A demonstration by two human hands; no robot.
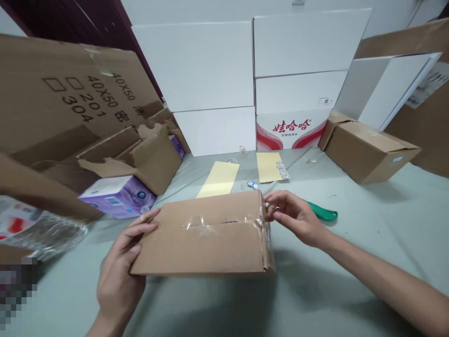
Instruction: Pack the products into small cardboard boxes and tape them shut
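A brown cardboard box (206,248) is held up above the green-covered surface, tilted toward me. My left hand (122,262) is closed around its left end, thumb in front and fingers along the far edge. Clear packing tape (210,223) runs across the box face, wrinkled, and folds over its right edge. At that taped right end, my right hand (293,215) has its fingers curled and drawn together against the edge. The box corner partly hides those fingertips, so what they pinch cannot be made out. A green cutter (323,213) lies just behind my right hand.
Two yellow paper sheets (219,179) and a small blue-and-white sticker (252,185) lie beyond the box. Left stand a purple tissue pack (119,194) and an open carton (154,161). A closed carton (368,147) sits right. White boxes (210,65) line the back.
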